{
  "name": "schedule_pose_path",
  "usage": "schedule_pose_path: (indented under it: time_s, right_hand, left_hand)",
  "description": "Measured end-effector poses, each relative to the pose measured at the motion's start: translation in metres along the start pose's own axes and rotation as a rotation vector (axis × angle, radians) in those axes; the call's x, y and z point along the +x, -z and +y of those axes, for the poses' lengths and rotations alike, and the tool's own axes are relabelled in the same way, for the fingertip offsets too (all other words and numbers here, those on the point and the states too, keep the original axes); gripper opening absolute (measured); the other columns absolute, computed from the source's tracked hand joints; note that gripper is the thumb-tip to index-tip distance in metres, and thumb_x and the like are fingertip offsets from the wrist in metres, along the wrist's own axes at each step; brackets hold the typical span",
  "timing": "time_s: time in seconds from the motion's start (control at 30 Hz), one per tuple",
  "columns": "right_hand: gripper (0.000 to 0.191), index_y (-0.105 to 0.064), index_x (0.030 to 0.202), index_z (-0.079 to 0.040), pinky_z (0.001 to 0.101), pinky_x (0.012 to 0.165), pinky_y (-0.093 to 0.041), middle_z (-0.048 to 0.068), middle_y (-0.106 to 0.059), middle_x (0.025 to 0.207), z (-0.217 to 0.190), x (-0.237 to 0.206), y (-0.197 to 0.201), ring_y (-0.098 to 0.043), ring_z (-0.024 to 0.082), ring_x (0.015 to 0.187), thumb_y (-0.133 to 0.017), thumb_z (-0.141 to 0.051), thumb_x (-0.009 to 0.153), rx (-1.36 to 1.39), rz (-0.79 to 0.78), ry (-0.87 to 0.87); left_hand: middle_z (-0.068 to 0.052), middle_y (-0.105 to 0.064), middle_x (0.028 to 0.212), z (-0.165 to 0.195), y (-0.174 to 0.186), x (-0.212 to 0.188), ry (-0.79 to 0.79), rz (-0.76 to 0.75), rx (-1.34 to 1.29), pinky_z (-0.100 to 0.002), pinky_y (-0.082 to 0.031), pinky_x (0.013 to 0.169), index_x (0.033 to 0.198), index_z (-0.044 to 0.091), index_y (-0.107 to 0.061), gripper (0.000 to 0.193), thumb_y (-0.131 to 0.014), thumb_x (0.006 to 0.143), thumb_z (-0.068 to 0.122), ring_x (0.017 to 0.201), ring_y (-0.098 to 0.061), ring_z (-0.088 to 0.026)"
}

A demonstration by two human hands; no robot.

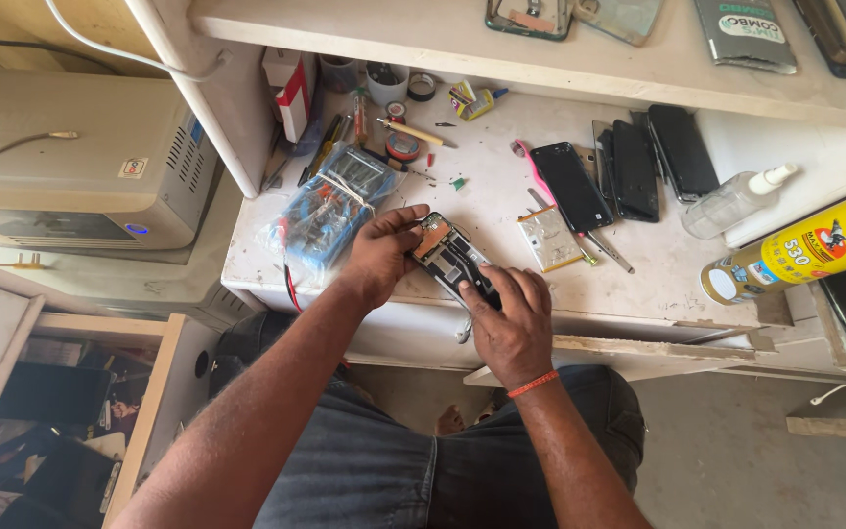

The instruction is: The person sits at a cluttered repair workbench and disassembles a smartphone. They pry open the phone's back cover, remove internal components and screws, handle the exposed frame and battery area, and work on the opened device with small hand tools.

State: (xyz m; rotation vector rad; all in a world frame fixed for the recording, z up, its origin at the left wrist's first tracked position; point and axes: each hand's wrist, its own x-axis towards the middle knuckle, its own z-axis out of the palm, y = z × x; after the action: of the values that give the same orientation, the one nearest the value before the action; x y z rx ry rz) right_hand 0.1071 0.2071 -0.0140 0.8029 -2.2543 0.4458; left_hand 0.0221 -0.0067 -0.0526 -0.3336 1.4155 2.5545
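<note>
Left hand [381, 253] curled, gripping the top of the opened black phone with exposed circuit boards [451, 259]; right hand [511, 318] clamps its lower end, fingers half-bent, above the white desk [501, 201].

I see bright, even daylight and soft shadows; the white workbench [638, 264] nearly washes out at right, and focus stays sharp throughout.

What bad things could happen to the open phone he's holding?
The opened phone sits near the table edge, held only by the left hand and right hand, so it might slip off. Its bare insides could get scratched. The yellow spray can lying on its side may roll.
</note>
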Motion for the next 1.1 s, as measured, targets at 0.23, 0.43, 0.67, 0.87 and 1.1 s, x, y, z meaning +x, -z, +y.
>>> schedule_pose_path:
  time_s: [0.23,0.43,0.67,0.87,1.1]
  right_hand:
    - [0.043,-0.077,0.117,-0.013,0.0477,0.106,-0.046,0.015,-0.064,0.128,0.002,0.000,0.002,-0.058,0.035,0.122,-0.086,-0.021,0.077,0.151,-0.105,0.013]
    - [0.043,-0.077,0.116,-0.013,0.0460,0.103,-0.047,0.013,-0.065,0.127,-0.001,0.003,-0.002,-0.060,0.033,0.120,-0.087,-0.027,0.077,0.139,-0.163,-0.077]
    - [0.058,-0.077,0.111,-0.007,0.0473,0.099,-0.046,0.016,-0.064,0.126,0.014,0.026,-0.005,-0.058,0.037,0.117,-0.092,-0.040,0.065,0.183,-0.246,-0.116]
    - [0.057,-0.070,0.124,0.001,0.0410,0.104,-0.049,0.019,-0.063,0.132,0.033,0.023,0.004,-0.062,0.034,0.121,-0.086,-0.029,0.078,0.440,-0.195,-0.175]
    - [0.029,-0.075,0.109,-0.003,0.0417,0.094,-0.054,0.012,-0.071,0.112,0.052,0.002,0.003,-0.067,0.034,0.104,-0.077,-0.014,0.082,0.147,-0.047,-0.217]
  left_hand:
    - [-0.010,-0.067,0.122,0.006,-0.002,0.006,-0.039,0.016,0.222,-0.038,-0.060,0.092,0.137,0.007,-0.056,0.047,-0.057,0.091,-0.003,0.109,-0.068,-0.022]
    - [-0.017,-0.071,0.118,0.025,-0.007,-0.012,-0.754,0.047,1.068,-0.042,-0.055,0.097,0.123,0.003,-0.070,0.038,-0.067,0.085,0.004,0.112,-0.069,-0.033]
    - [-0.012,-0.071,0.113,0.035,0.005,-0.043,-1.135,-0.027,1.373,-0.044,-0.051,0.099,0.107,0.007,-0.071,0.026,-0.061,0.084,0.002,0.109,-0.067,-0.033]
    - [-0.013,-0.068,0.118,0.029,0.010,-0.049,-1.180,-0.073,1.562,-0.046,-0.045,0.106,0.113,0.005,-0.070,0.033,-0.062,0.081,0.008,0.116,-0.061,-0.032]
    - [-0.018,-0.060,0.130,0.028,0.010,-0.052,-1.143,-0.087,1.653,-0.053,-0.039,0.109,0.120,0.007,-0.071,0.042,-0.064,0.079,0.016,0.126,-0.055,-0.038]
